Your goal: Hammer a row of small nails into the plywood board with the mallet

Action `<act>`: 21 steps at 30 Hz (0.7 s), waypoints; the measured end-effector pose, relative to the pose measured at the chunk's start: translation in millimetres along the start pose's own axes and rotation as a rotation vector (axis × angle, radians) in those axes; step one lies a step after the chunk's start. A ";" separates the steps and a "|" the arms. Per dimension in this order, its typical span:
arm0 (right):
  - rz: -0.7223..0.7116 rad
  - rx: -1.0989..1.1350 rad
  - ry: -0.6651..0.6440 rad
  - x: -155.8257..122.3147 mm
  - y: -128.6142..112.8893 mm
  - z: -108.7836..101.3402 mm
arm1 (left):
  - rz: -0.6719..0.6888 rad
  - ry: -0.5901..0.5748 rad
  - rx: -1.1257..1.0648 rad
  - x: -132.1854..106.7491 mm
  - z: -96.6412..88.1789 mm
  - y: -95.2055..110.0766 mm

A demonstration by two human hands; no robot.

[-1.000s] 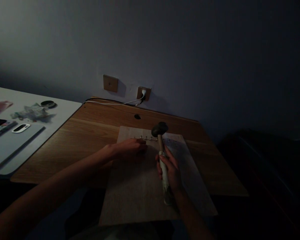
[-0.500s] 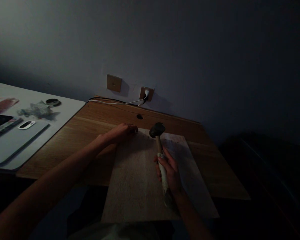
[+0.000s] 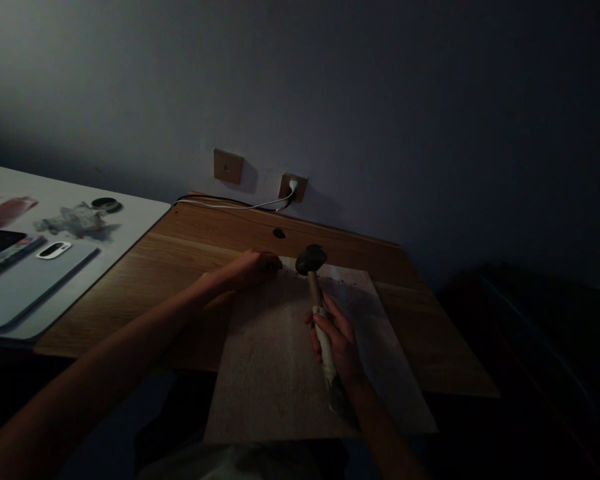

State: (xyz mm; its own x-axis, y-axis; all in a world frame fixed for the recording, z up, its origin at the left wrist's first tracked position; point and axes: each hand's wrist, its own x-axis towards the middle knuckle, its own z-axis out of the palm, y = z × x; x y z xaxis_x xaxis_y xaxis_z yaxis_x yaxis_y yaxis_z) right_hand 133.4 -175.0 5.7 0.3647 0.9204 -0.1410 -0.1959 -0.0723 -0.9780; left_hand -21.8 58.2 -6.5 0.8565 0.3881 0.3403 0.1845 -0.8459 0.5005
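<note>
A pale wooden board point(image 3: 270, 373) lies on a brown wooden desk point(image 3: 180, 267), its near end hanging over the desk's front edge. My right hand point(image 3: 337, 343) is closed round the handle of a hammer point(image 3: 316, 293), whose dark head hovers over the board's far edge. My left hand point(image 3: 253, 268) rests at the board's far left corner, fingers curled together near the hammer head. What the fingers pinch is too dark and small to make out.
A wall socket point(image 3: 293, 187) with a white plug and cable sits behind the desk, beside a blank plate point(image 3: 228, 166). A white table point(image 3: 130, 213) at left carries a grey laptop point(image 3: 25, 283), a phone and small clutter. The right side is dark.
My left hand has slid from the middle of the board's far edge to its far left corner. The hammer head has shifted slightly left and down toward that hand.
</note>
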 end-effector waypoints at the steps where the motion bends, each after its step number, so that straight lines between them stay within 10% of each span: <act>1: 0.008 0.003 -0.013 0.0 -0.2 0.9 | -0.025 0.007 -0.024 0.0 0.9 0.6; 21: 0.070 -0.096 -0.134 -3.3 4.6 23.1 | -0.221 0.072 -0.337 -9.1 10.5 -2.7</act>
State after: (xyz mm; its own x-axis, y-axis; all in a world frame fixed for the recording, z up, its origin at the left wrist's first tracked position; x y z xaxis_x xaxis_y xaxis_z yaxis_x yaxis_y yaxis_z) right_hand 110.3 -169.5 5.1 0.2269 0.9544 -0.1942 -0.1267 -0.1688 -0.9775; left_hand -25.0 53.1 -19.3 0.7756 0.5820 0.2444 0.1819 -0.5768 0.7963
